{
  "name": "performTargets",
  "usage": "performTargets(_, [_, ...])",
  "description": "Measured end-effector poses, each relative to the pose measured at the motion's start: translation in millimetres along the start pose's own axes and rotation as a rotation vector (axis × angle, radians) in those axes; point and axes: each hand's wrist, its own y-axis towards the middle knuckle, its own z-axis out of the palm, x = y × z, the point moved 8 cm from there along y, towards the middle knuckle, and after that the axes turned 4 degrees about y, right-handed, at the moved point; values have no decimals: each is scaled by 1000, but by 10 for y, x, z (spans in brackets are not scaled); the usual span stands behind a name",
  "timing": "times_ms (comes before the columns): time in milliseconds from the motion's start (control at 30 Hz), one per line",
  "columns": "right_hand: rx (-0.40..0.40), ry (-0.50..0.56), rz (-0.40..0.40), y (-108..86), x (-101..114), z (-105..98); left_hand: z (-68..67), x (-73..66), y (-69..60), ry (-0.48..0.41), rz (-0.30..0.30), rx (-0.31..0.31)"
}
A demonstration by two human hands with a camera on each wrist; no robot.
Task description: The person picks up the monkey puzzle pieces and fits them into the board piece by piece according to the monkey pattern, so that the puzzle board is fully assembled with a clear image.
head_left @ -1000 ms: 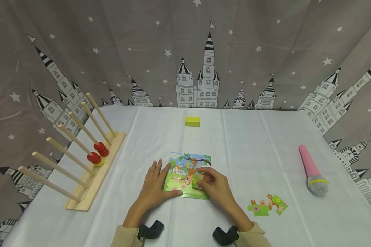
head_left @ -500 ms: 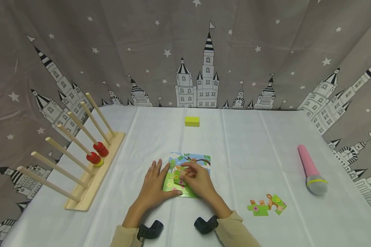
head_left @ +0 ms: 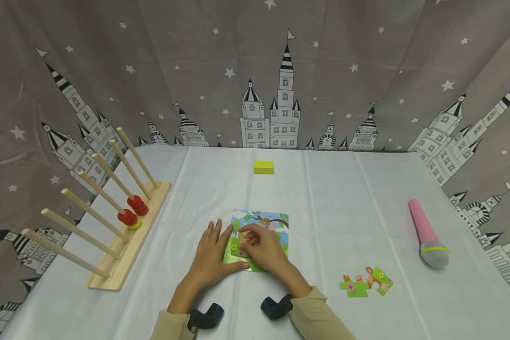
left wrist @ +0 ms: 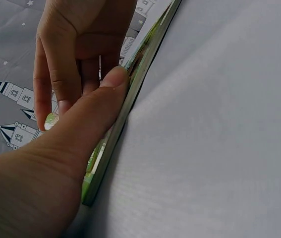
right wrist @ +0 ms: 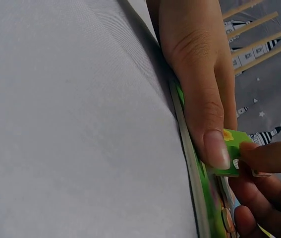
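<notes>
A picture puzzle board point(head_left: 276, 218), showing an animal on a branch above green ground, lies flat on the white cloth. My left hand point(head_left: 212, 257) rests at its left side, fingers extended and spread; in the left wrist view the thumb point(left wrist: 114, 78) lies along the near edge. My right hand point(head_left: 267, 248) pinches a green puzzle piece point(head_left: 237, 247) over the board's lower left. In the right wrist view, that green piece point(right wrist: 235, 136) shows a yellow flower, partly behind the left thumb point(right wrist: 214, 146). The right hand covers the board's middle.
Two loose puzzle pieces point(head_left: 357, 288) lie to the right. Farther right is a pink toy microphone point(head_left: 425, 224). A yellow block point(head_left: 263, 167) sits at the back. On the left stands a wooden peg rack point(head_left: 155, 200) with red and yellow rings.
My right hand has carried the green puzzle piece leftward across the board, from its lower right to its lower left. The left hand has stayed in place.
</notes>
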Motion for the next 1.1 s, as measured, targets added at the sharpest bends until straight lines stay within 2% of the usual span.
performTargets(667, [78, -90, -28, -17, 55, 78, -9, -4, -1, 11, 15, -6])
performTargets(867, [80, -140, -41, -25, 70, 69, -22, -10, -3, 5, 12, -5])
performTargets(1100, [105, -247, -34, -43, 65, 71, -5, 0, -3, 6, -2, 11])
